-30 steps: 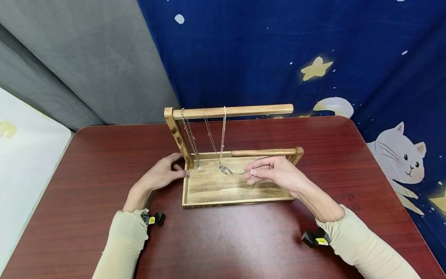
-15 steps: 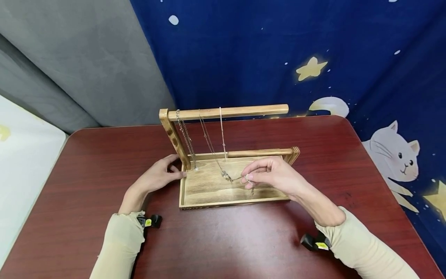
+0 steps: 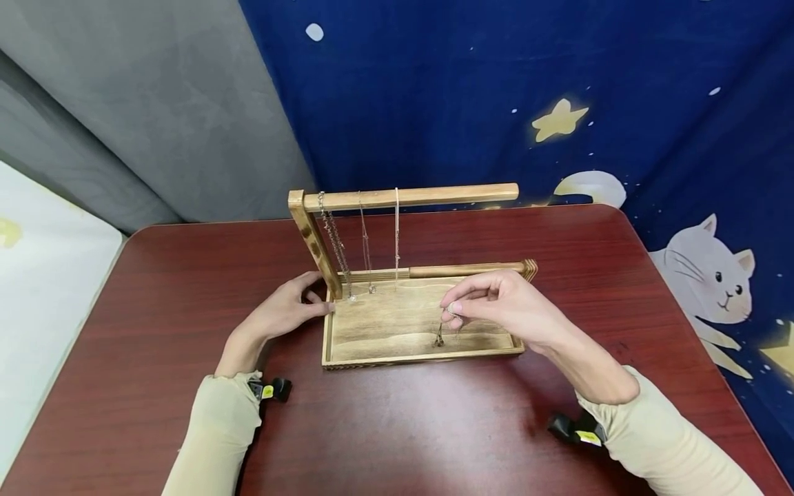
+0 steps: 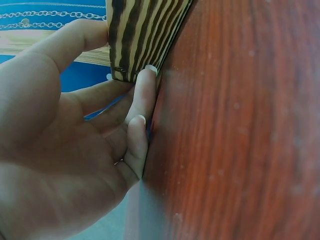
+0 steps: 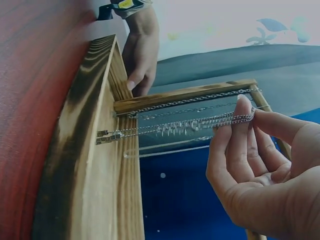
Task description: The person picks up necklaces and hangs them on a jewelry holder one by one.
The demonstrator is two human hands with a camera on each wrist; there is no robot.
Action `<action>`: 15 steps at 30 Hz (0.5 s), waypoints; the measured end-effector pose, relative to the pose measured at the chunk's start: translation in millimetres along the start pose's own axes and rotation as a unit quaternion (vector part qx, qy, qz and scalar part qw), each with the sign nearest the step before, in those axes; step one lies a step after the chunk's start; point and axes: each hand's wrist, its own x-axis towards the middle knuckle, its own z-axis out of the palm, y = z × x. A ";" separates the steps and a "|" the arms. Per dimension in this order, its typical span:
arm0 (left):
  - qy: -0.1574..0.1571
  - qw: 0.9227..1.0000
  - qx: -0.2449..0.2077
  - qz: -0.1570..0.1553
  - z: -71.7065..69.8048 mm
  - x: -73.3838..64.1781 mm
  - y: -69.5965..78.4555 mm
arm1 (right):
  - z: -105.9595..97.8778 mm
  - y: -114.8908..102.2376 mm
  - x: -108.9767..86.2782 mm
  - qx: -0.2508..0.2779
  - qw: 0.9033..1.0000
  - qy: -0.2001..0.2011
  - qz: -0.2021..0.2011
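My right hand [image 3: 505, 310] pinches a silver chain [image 5: 195, 124] between thumb and fingers, over the right part of a wooden tray. The chain hangs doubled, with small dangling pieces along it and blocky metal ends lowest. The tray is the base of a wooden jewelry stand [image 3: 403, 198]. At its left end my left hand [image 3: 285, 311] grips the edge, thumb on one side and fingers on the other. Three necklaces hang from the stand's upper bar: a thick dark chain [image 3: 335, 238], a fine one with a small pendant [image 3: 372, 288], and a pale thin one [image 3: 397, 220].
The stand rests on a reddish-brown table [image 3: 403, 427]. A lower wooden bar [image 3: 465, 270] runs along the tray's back. Behind the table hang a grey curtain [image 3: 155, 103] and a blue curtain [image 3: 434, 89].
The silver chain in my right hand has come apart from the fine middle necklace, which now hangs straight down. My right hand has moved slightly right; the left still grips the stand.
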 end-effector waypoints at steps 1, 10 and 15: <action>0.001 1.000 0.000 -0.001 -0.1 0.2 0.3 | -0.2 -1.3 -0.3 -0.006 1.000 0.001 -0.004; 0.006 1.000 -0.008 0.002 0.3 2.0 1.2 | -1.2 -12.1 -3.6 -0.037 0.999 0.005 -0.026; 0.006 1.000 -0.014 0.002 0.8 1.8 1.6 | -2.4 -16.2 -7.1 -0.063 0.997 0.019 -0.028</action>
